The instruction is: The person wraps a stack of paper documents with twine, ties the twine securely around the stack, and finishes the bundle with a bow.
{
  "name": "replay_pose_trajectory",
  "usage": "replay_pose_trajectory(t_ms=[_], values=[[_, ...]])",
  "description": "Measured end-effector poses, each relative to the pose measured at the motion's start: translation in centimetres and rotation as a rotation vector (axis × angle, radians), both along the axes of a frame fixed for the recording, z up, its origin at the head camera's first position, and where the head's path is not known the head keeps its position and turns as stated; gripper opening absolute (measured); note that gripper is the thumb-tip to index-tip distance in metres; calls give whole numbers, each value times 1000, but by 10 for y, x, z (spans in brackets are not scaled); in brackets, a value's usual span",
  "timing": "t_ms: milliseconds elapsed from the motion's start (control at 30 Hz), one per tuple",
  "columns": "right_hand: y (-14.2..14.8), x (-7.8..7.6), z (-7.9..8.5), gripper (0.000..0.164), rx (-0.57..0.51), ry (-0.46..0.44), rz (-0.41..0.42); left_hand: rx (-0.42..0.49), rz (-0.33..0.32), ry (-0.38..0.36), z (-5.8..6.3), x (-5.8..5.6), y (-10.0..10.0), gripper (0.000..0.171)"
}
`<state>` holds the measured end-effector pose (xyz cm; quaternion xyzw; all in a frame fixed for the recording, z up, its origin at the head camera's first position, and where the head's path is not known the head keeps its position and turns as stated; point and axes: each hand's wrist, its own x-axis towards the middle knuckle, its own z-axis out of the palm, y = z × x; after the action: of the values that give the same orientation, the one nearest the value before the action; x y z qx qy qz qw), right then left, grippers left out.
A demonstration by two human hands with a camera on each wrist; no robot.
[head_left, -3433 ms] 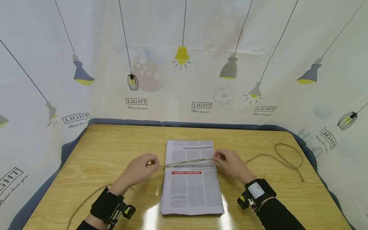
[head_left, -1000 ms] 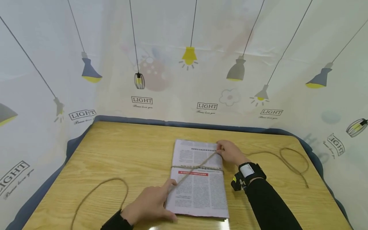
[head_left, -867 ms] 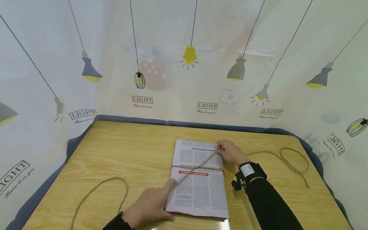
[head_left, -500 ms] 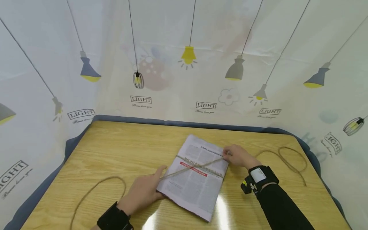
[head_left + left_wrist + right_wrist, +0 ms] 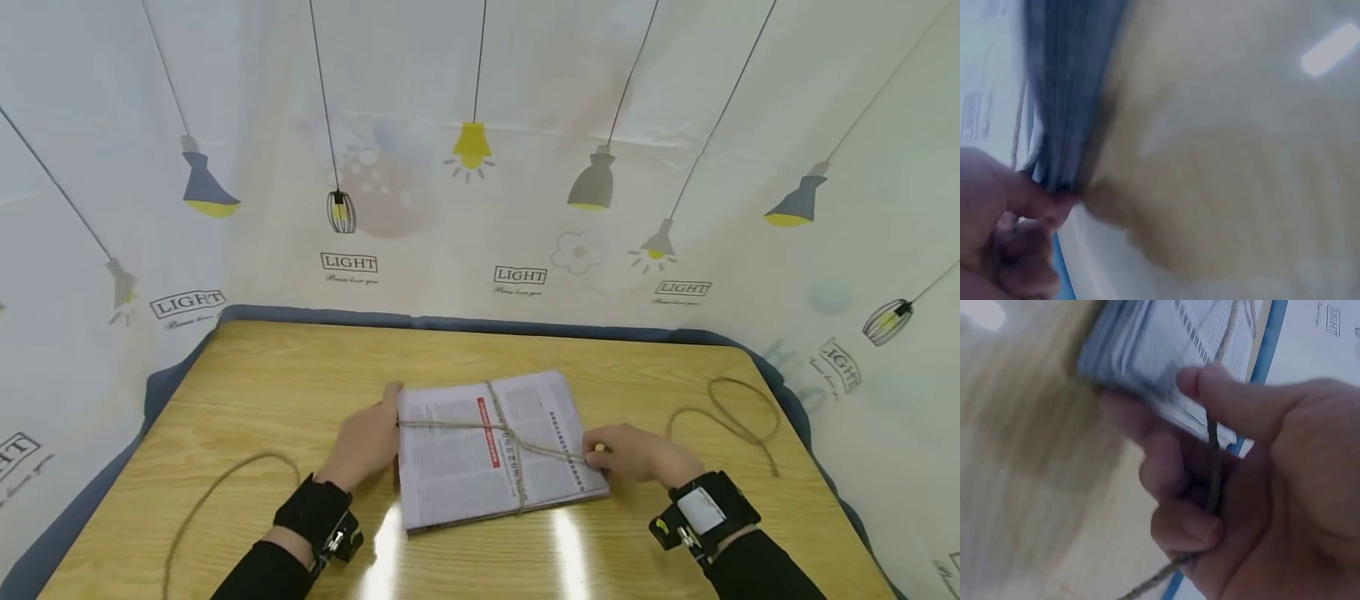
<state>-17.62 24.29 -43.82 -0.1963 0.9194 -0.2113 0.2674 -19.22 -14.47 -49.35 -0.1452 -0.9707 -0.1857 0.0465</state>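
The newspaper pile (image 5: 453, 475) seemed likely to handle as fairly heavy and bendy, its sheets apt to slide, so its side edges looked the best hold; the string (image 5: 450, 425) looked light, soft and grippy. From the head view, the pile lay at three o'clock from the left hand (image 5: 366, 444) and nine from the right hand (image 5: 636, 454), both with fingers curled around string beside its edges.
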Motion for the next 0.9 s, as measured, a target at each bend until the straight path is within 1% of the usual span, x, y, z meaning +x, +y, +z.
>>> replay_pose_trajectory(t_ms=[33, 133, 167, 233, 333, 367, 467, 500, 567, 633, 700, 833, 900], values=[[-2, 2, -2, 12, -42, -37, 11, 59, -1, -73, 1, -3, -3, 61], [-5, 3, -7, 13, -132, -125, 30, 239, -8, -240, 5, -9, -10, 69], [-6, 3, -8, 14, -152, -148, 27, 300, -14, -289, 7, -10, -13, 70], [-7, 2, -10, 14, -184, -187, 15, 373, -35, -347, 9, -10, -16, 67], [-9, 0, -13, 16, -224, -257, 13, 445, -68, -408, 10, -9, -20, 59], [-10, 0, -13, 16, -244, -293, 12, 459, -77, -412, 10, -9, -21, 57], [-11, 0, -16, 18, -287, -377, 22, 492, -102, -415, 9, -8, -23, 50], [-12, 1, -17, 18, -294, -392, 24, 497, -104, -412, 8, -8, -23, 48], [-12, 1, -18, 18, -294, -394, 24, 491, -109, -388, 7, -8, -24, 43], [-13, 1, -18, 18, -265, -349, 15, 472, -105, -364, 5, -7, -26, 39], [-13, 0, -18, 17, -229, -268, 7, 447, -98, -339, 5, -6, -27, 35], [-13, -4, -18, 15, -152, -12, 6, 372, -59, -293, 3, -3, -27, 29], [-14, -5, -19, 15, -128, 93, 11, 330, -38, -278, 1, -1, -26, 26]])
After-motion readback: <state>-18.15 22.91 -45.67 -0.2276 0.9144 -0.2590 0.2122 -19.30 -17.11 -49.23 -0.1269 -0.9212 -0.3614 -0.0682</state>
